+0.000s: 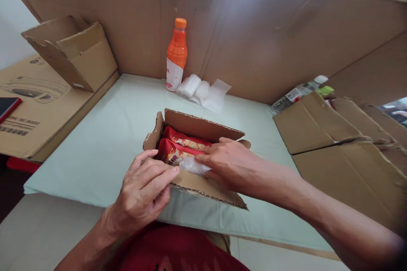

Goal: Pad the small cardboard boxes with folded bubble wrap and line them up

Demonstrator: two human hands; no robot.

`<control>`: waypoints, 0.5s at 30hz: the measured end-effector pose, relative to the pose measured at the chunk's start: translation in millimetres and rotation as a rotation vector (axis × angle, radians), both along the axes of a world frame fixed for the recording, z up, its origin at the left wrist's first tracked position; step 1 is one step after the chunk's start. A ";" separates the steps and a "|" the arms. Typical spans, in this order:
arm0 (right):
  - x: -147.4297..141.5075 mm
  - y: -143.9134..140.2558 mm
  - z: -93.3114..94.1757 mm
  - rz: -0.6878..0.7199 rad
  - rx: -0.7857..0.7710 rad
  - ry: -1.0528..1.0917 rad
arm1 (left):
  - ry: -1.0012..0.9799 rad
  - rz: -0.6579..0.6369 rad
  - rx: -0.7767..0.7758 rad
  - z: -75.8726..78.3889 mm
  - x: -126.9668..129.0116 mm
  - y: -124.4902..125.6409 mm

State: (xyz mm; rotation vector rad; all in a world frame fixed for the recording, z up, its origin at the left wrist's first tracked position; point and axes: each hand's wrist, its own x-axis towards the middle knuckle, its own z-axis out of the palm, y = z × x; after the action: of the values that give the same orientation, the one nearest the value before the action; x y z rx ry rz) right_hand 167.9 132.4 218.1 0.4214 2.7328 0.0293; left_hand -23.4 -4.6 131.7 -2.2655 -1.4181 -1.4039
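While tall cardboard walls [270, 29] ring the pale table [104, 144], both open hands touch the small box [203, 129].

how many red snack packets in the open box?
2 visible. One red snack packet lies toward the far wall of the small cardboard box; the other sits nearer, partly under a clear plastic bag. More may be hidden beneath.

The small open box [193, 156] is matt brown corrugated cardboard with rough, wavy cut edges. Inside lie glossy red plastic snack packets [178, 146] and a clear, crinkled plastic bag [193, 165]. The desk [104, 135] is covered by a smooth, matt pale-green sheet. The orange bottle [176, 55] is shiny plastic.
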 end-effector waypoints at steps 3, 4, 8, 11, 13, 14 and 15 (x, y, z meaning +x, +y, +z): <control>-18.0 1.3 -12.0 -0.034 -0.061 -0.087 | 0.021 0.015 0.005 1.9 0.5 1.7; -22.4 2.5 -16.3 -0.044 -0.078 -0.095 | 0.030 0.016 0.005 2.6 1.0 1.6; -9.3 7.3 -15.3 -0.052 -0.117 0.045 | -0.022 0.088 0.026 1.9 1.7 -2.1; 41.9 6.0 -5.1 -0.188 -0.106 0.478 | -0.247 0.255 0.116 -7.7 -3.9 -4.7; 85.1 -0.8 -10.8 -0.401 -0.059 0.812 | -0.411 0.305 0.140 -20.6 -10.4 -4.8; 104.9 -6.8 -20.4 -0.520 -0.032 0.926 | -0.479 0.304 0.111 -28.9 -13.6 -4.6; 121.7 -14.6 -34.7 -0.638 -0.030 0.981 | -0.538 0.298 0.041 -38.2 -16.1 -4.3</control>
State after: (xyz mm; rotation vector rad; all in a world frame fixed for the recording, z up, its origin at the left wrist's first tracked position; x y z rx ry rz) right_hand 289.6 117.7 183.4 1.6312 3.3117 -0.5077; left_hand -39.5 -8.9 93.5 -1.6182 -1.7511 -1.9916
